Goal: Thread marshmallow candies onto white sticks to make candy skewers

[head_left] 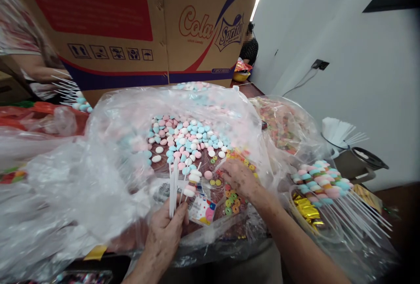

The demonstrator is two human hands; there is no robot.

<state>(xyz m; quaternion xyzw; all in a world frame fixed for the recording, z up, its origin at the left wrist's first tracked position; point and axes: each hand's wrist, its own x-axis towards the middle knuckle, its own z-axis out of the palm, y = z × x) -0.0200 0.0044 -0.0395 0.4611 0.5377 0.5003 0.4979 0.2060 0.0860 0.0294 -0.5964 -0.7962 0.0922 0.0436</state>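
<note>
Filled skewers (323,181) are piled right of the box (197,56), unfilled sticks (173,190) and one seemingly part-filled skewer (193,183) are held by the left hand (167,231); the hold of the right hand (241,177) is unclear.

Before me, the brown table (252,90) bears a clear plastic bag (108,115) holding pastel candies (188,142). A cardboard box (164,26) seems to stand behind it, its base hidden.
</note>
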